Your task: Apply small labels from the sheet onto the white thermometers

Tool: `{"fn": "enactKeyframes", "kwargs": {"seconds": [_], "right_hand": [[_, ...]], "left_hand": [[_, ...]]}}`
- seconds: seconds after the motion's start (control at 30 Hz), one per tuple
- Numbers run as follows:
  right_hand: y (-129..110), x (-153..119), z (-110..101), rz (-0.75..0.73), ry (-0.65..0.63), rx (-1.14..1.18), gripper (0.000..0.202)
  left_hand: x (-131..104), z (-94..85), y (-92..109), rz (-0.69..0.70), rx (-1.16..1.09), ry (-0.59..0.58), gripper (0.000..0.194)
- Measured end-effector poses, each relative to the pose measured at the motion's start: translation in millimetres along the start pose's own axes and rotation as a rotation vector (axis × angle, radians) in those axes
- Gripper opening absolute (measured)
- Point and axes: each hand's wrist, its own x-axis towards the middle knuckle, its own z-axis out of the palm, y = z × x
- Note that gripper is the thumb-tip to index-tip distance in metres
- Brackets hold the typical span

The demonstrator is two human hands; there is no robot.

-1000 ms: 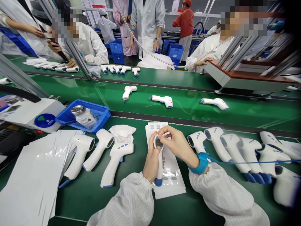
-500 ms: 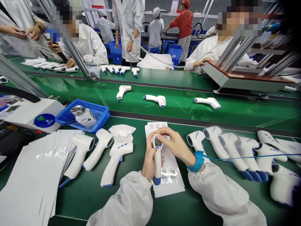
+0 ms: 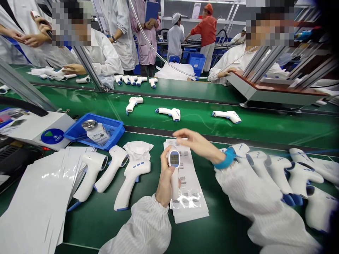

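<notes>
One white thermometer gun (image 3: pixel 174 188) is held by the left hand (image 3: pixel 164 180), wrapped around it, above the label sheets (image 3: pixel 188 183), short of the tabletop (image 3: pixel 87 225)'s far edge. The right hand (image 3: pixel 200 143) is loosely stretched, nothing seen in it. The display (image 3: pixel 174 158) should be kept steady and uncovered. Three guns (image 3: pixel 130 181) are counted toward the tabletop's left side, three on the belt (image 3: pixel 197 120), one blue tray (image 3: pixel 114 142).

The left hand (image 3: pixel 164 178) grips an infrared thermometer (image 3: pixel 174 184) over printed sheets (image 3: pixel 189 206). The right hand (image 3: pixel 193 141) hovers near its screen (image 3: pixel 174 159).
</notes>
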Motion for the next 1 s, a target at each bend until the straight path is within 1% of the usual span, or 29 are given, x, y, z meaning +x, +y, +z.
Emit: {"fn": "enactKeyframes", "kwargs": {"seconds": [0.07, 0.13, 0.17, 0.2, 0.23, 0.27, 0.33, 0.4, 0.47, 0.53, 0.6, 0.67, 0.7, 0.77, 0.8, 0.87, 0.93, 1.0], "right_hand": [[6, 46, -9, 0.128, 0.236, -0.188, 0.038], [15, 95, -13, 0.237, 0.365, -0.267, 0.057], [20, 117, -12, 0.292, 0.400, -0.288, 0.064], [25, 137, -10, 0.337, 0.419, -0.302, 0.068], [29, 153, -6, 0.375, 0.427, -0.312, 0.066], [32, 167, -2, 0.399, 0.424, -0.316, 0.061], [35, 185, 6, 0.409, 0.395, -0.311, 0.044], [36, 190, 7, 0.383, 0.324, -0.284, 0.031], [35, 183, -3, 0.327, 0.207, -0.232, 0.025], [34, 162, -22, 0.263, 0.066, -0.170, 0.026], [33, 127, -44, 0.219, -0.084, -0.119, 0.037], [34, 84, -64, 0.187, -0.283, -0.083, 0.049], [34, 62, -71, 0.167, -0.415, -0.078, 0.054], [36, 22, -79, 0.177, -0.603, -0.114, 0.060], [38, 6, -81, 0.204, -0.658, -0.146, 0.062], [43, -18, -82, 0.279, -0.701, -0.213, 0.067], [50, -30, -84, 0.338, -0.716, -0.256, 0.073], [56, -37, -87, 0.371, -0.722, -0.328, 0.078]], "left_hand": [[1, -1.4, 6, 0.030, -0.053, 0.026, 0.063], [2, -4.2, 10, 0.041, -0.075, 0.054, 0.066], [2, -6.0, 11, 0.038, -0.077, 0.067, 0.067], [3, -7.9, 12, 0.035, -0.082, 0.077, 0.067], [3, -9.9, 13, 0.034, -0.091, 0.084, 0.068], [4, -11.8, 13, 0.032, -0.101, 0.089, 0.068], [5, -15.3, 14, 0.028, -0.122, 0.088, 0.068], [6, -17.9, 15, 0.017, -0.132, 0.090, 0.068], [5, -19.4, 16, 0.015, -0.136, 0.103, 0.068], [4, -19.7, 18, 0.026, -0.151, 0.127, 0.068], [2, -19.1, 20, 0.034, -0.185, 0.140, 0.067], [1, -17.7, 21, 0.031, -0.217, 0.144, 0.066], [1, -16.7, 22, 0.027, -0.224, 0.142, 0.066], [1, -14.1, 22, 0.013, -0.210, 0.116, 0.066], [1, -12.5, 22, 0.005, -0.192, 0.096, 0.066], [-1, -8.6, 22, -0.011, -0.152, 0.058, 0.066], [-3, -4.4, 22, -0.016, -0.127, 0.029, 0.069], [-5, -0.9, 23, -0.026, -0.113, 0.010, 0.070]]}}
